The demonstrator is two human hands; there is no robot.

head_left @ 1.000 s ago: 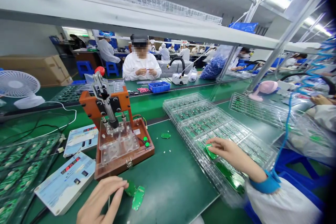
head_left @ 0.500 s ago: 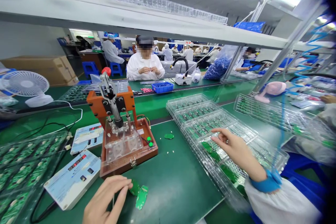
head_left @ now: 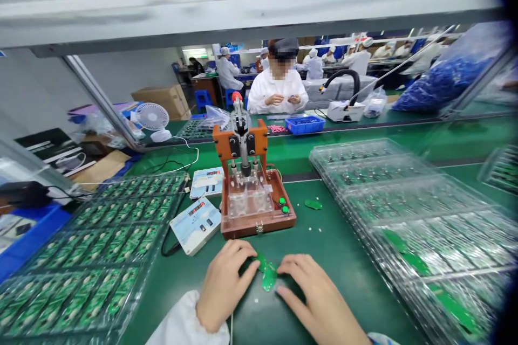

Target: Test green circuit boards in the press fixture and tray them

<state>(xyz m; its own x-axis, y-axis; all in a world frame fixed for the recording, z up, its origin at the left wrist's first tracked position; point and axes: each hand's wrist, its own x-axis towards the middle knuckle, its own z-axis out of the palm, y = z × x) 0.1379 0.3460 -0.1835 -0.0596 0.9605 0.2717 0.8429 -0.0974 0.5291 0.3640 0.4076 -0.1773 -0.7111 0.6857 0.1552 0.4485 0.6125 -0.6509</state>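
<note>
In front of the wooden test fixture (head_left: 257, 225), two small green circuit boards lie close together, partly overlapping. My left hand (head_left: 229, 283) has its thumb and fingertips closed on the edge of the rear circuit board (head_left: 261, 260). Just right of the front circuit board (head_left: 268, 279) is my right hand (head_left: 318, 294), thumb and fingers apart, with nothing between them. Its fingertips are very near that board; whether they touch it I cannot tell. The fixture's clamp (head_left: 243, 140) with a red knob stands upright above a clear plastic plate.
Trays of circuit boards stand left (head_left: 133, 232) and right (head_left: 364, 183), the right ones stacked, with loose green boards on top. Two display boxes (head_left: 197, 225) sit beside the fixture. A single board (head_left: 313, 204) lies right of it. A co-worker (head_left: 279, 86) sits opposite.
My right hand has moved from over the right tray to beside the boards before the fixture. The view has turned left. My left hand stays at the boards.
</note>
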